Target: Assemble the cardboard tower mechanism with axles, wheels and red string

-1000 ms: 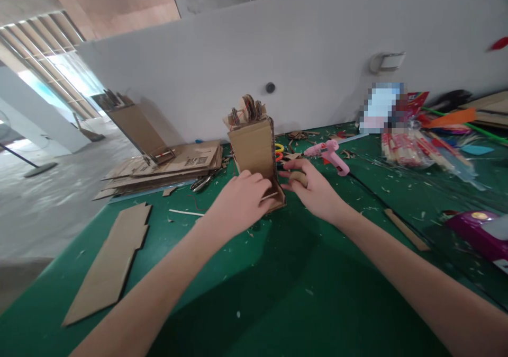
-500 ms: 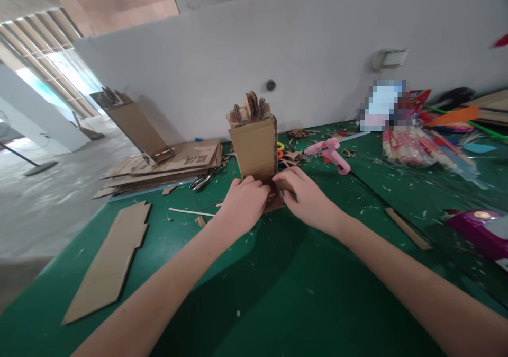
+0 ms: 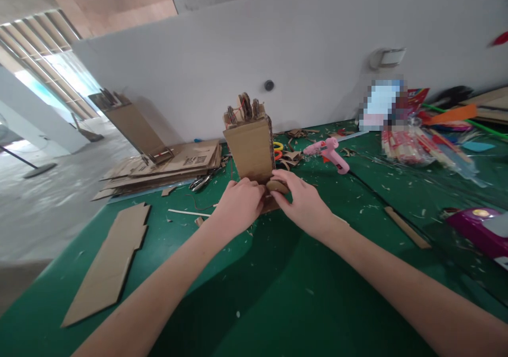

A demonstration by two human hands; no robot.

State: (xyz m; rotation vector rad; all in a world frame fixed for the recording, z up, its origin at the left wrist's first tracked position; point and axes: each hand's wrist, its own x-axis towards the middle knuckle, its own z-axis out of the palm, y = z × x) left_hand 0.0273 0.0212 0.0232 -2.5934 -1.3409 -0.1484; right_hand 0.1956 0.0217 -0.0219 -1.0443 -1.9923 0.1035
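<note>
While I inspect from my remote post, I find the right hand (image 3: 299, 201) pinching a small cardboard disc (image 3: 277, 187) between thumb and fingers, low before the upright cardboard stand (image 3: 252, 148) on the bench (image 3: 278, 293). The left hand (image 3: 240, 206) is curled at the stand's foot, apparently steadying it; its fingertips are hidden, so I cannot tell what they grip. The pink glue gun (image 3: 327, 153) lies beyond the right hand, presumably for easy reach.

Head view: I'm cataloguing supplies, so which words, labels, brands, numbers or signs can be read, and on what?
None reads clearly.
Cardboard stack: dark print, too small.
Red packet: pale marks, too blurred.
Wrapped sticks: red markings, too blurred.
Bright panel: pixelated, unreadable.
Purple device: marking at frame edge, unclear.
</note>
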